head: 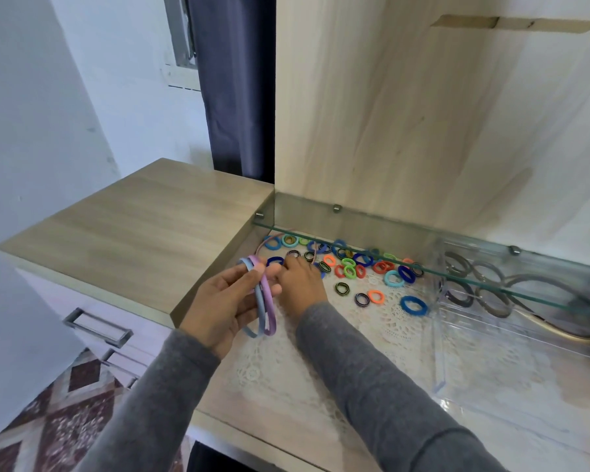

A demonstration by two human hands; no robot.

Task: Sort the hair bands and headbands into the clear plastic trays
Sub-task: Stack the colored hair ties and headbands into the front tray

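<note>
Gripping the blue and lilac headbands (264, 301) in your left hand (223, 306), your right hand (300, 284) pinches among hair bands (351, 267) just beyond.

I see hair bands (355, 267) scattered on the doily (372, 338) under the glass shelf (406, 255), clear tray (511, 321) to their right — headbands (484, 284) in it, raised cabinet top (133, 233) left, 2 hands — left hand (218, 308), right hand (300, 284) — before the bands
</note>
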